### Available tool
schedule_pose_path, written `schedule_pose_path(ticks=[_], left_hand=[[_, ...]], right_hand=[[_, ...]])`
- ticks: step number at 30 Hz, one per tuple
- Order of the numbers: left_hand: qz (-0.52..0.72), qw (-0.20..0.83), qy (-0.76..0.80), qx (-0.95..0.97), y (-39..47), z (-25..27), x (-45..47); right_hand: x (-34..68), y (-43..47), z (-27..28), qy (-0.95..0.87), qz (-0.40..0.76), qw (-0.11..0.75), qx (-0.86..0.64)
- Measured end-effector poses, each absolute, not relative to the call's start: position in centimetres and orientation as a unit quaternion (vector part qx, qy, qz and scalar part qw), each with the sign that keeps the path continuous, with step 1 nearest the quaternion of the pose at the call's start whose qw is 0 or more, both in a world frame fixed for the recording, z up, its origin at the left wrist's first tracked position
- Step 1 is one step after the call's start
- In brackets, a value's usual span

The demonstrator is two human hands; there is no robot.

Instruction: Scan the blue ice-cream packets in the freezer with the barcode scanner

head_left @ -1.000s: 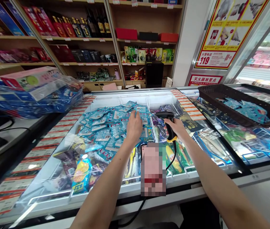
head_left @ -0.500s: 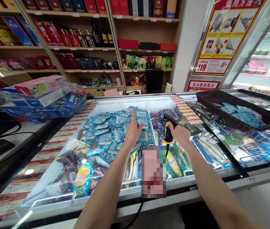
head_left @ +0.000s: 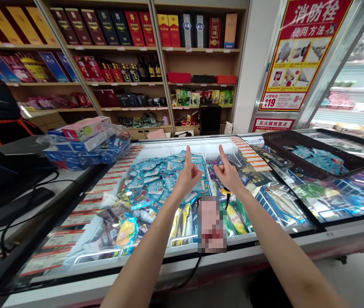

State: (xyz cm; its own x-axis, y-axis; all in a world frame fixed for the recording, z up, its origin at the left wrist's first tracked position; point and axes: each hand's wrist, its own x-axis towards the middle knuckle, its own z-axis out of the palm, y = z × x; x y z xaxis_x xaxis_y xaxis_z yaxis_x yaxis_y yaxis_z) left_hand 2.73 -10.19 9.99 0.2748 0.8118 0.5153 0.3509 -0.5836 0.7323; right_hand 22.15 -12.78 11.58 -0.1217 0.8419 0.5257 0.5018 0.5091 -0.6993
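My left hand [head_left: 188, 176] is over the glass top of a chest freezer, its index finger stretched out and the other fingers curled in; nothing is in it. Beyond and below it lies a heap of small blue packets [head_left: 151, 177]. My right hand [head_left: 229, 174] points the same way with its index finger out, and it appears to hold nothing. Partly hidden behind the right hand is a black and yellow handheld barcode scanner [head_left: 225, 191], with its cord hanging toward me. Between my forearms a pink, pixelated phone-shaped object [head_left: 208, 222] lies near the front edge.
A dark brown tray [head_left: 273, 147] with blue packets stands at the right on the freezer [head_left: 82, 276]. Plastic-wrapped boxes [head_left: 87, 139] lie at the left, near black cables [head_left: 0, 235]. Shelves of boxes and bottles line the back wall.
My right hand has come away from the scanner and now points forward with its index finger. My left hand keeps pointing. The view has tilted up and shifted left.
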Motion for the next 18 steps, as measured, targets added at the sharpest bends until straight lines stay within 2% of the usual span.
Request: schedule_pose_path(ticks=[5, 9, 12, 15, 18], left_hand=[[0.41, 0.282, 0.437, 0.749, -10.2, 8.3, 1.5], [0.442, 0.34, 0.429, 0.711, -11.5, 8.9, 1.4], [0.47, 0.447, 0.414, 0.638, -13.0, 10.8, 1.1], [0.425, 0.632, 0.291, 0.579, -14.9, 13.3, 0.4], [0.406, 0.73, 0.178, 0.52, -16.4, 15.1, -0.5]], right_hand=[[21.7, -11.2, 8.1, -0.699, 0.26, 0.481, -0.461], [21.3, -11.5, 8.3, -0.646, 0.314, 0.533, -0.449], [21.3, -12.7, 10.5, -0.607, 0.437, 0.532, -0.397], [21.5, -15.0, 13.7, -0.574, 0.612, 0.462, -0.286], [21.6, -17.0, 15.9, -0.55, 0.712, 0.401, -0.174]])
